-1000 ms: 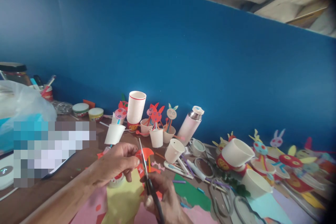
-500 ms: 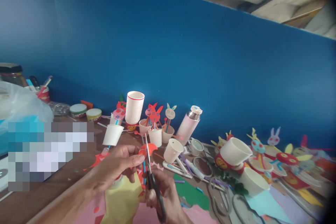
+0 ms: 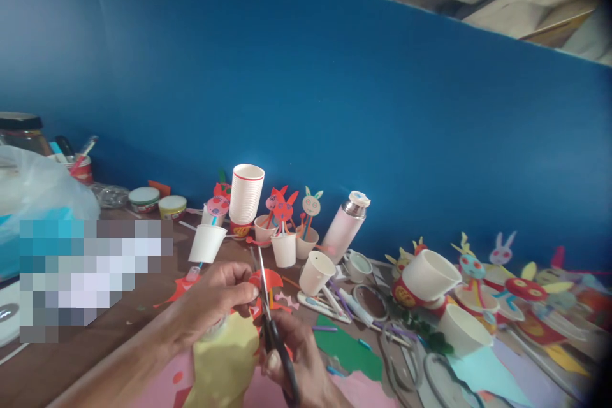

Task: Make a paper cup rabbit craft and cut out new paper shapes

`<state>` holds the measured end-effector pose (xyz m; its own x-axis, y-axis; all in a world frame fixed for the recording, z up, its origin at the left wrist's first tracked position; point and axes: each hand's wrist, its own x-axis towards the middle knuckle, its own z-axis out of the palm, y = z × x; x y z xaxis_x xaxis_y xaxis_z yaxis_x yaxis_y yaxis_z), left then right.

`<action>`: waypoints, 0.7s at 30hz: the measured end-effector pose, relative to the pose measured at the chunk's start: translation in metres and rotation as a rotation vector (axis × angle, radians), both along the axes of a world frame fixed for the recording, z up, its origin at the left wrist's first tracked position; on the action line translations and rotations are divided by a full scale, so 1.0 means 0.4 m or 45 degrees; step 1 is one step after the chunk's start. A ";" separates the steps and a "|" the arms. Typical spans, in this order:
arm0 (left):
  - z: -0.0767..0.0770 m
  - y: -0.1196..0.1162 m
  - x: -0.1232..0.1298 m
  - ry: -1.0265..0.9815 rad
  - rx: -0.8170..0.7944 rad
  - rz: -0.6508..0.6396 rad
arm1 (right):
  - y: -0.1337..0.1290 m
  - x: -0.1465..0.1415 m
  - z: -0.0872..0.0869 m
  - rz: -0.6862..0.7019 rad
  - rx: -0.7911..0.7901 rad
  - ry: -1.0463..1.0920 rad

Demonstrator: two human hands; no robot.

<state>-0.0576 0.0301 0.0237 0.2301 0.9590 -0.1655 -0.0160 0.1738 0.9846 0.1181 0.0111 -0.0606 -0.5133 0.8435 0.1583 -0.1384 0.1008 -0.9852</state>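
Note:
My left hand pinches a small piece of red paper between thumb and fingers. My right hand is wrapped round the black handles of a pair of scissors, whose blades point up and away from me, slightly apart, against the red paper. Whether the blades are biting into the paper I cannot tell. Below the hands lie a yellow paper sheet and pink paper. Red scraps lie left of my left hand.
Behind the hands stand paper cups with paper animal heads, a tall cup stack and a pale thermos. Green paper, a tilted cup and more cups spread to the right. A plastic bag sits left. A blue wall closes the back.
The scissors have shifted slightly left and their blades now show a gap. The red paper has turned a little in my left hand, which keeps its pinch.

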 end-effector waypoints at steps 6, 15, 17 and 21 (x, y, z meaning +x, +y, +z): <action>0.027 -0.008 0.000 0.097 -0.013 0.001 | -0.005 0.000 0.016 0.002 -0.007 -0.054; 0.031 -0.010 -0.006 0.133 -0.019 -0.036 | -0.006 -0.001 0.005 -0.035 0.003 -0.077; 0.032 -0.011 -0.007 0.123 -0.022 -0.045 | -0.005 -0.003 0.005 -0.037 0.015 -0.064; 0.040 -0.013 -0.007 0.121 -0.031 -0.048 | -0.005 -0.005 0.006 -0.046 0.010 -0.073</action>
<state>-0.0603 0.0250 0.0396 0.2479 0.9454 -0.2115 0.0843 0.1964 0.9769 0.1160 0.0090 -0.0582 -0.4912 0.8603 0.1363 -0.0781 0.1124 -0.9906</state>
